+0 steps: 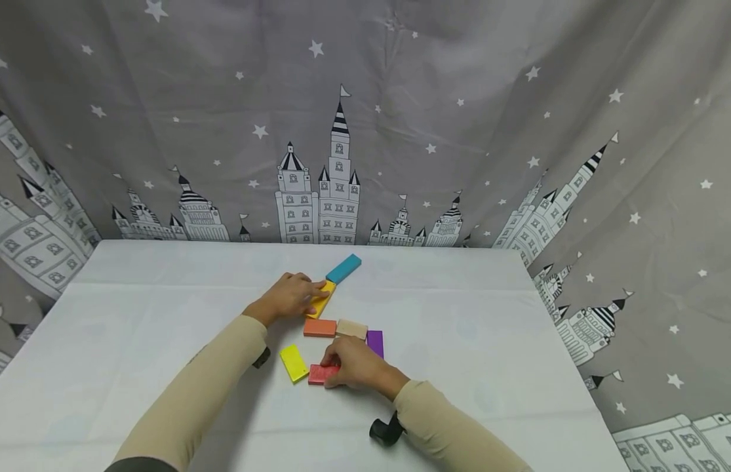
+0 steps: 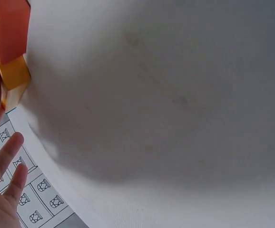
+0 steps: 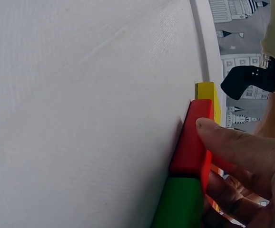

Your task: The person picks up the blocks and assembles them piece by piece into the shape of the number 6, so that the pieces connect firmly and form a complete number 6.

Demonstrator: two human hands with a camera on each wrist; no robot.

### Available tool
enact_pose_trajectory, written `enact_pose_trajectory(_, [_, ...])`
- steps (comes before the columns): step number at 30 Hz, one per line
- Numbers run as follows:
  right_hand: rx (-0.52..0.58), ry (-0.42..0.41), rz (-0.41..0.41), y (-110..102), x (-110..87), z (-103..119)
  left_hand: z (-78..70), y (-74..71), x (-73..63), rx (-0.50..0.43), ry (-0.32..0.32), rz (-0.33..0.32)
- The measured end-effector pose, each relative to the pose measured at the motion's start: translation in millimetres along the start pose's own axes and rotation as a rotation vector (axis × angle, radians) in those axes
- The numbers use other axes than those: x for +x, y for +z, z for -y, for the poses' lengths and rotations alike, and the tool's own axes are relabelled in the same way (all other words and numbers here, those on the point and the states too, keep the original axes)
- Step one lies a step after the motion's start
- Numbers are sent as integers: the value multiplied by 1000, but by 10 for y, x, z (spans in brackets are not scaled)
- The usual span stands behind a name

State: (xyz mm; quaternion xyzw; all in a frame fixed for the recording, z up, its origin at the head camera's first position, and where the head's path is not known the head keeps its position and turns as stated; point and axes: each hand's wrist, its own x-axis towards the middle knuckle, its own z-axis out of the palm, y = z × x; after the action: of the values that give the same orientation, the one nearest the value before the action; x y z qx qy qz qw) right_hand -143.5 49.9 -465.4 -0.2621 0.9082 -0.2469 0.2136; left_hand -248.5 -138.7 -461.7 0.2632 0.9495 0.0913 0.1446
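Note:
My left hand (image 1: 287, 297) holds an amber-yellow wooden block (image 1: 321, 303) by its ends, thumb at the near one. That block's far end meets a blue block (image 1: 344, 268). Closer to me, my right hand (image 1: 360, 364) pinches a red block (image 1: 316, 374) between thumb and fingers. A green block (image 3: 178, 202) adjoins the red one in the right wrist view; in the head view the hand hides it. Left of the red block lies a tilted bright yellow block (image 1: 294, 364). An orange block (image 1: 320, 328), a beige block (image 1: 351, 328) and a purple block (image 1: 375, 343) curve around behind the right hand.
All the blocks lie on a white-covered table (image 1: 489, 341). A grey curtain (image 1: 400, 78) printed with castles and stars hangs behind its far edge and along the sides. A black wrist mount (image 1: 386, 431) hangs beneath the right forearm.

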Motion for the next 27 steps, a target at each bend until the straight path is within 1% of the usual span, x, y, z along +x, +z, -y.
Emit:
enact_pose_trajectory(4, [16,5,4,0,11,-2,-17,-10,-13,-19,0,-18])
enact_pose_trajectory(7, [24,5,4,5,8,1,-5,-9,-27,-53,10,-42])
enact_pose_trajectory(10, [23,4,-3,2,-5,13,13,-26,-49,-98,4,-69])
enact_pose_trajectory(14, [1,-1,-10,4,-14,23,43,-59,-118,-154,4,-99])
enact_pose_trajectory(20, [-18,11,-10,7,-20,27,78,-86,-310,-208,18,-150])
enact_pose_trajectory(24, [-11,9,-14,7,-22,23,68,-78,-487,-237,5,-190])
enact_pose_trajectory(27, [8,7,-14,10,-19,21,58,-53,-630,-246,-27,-212])
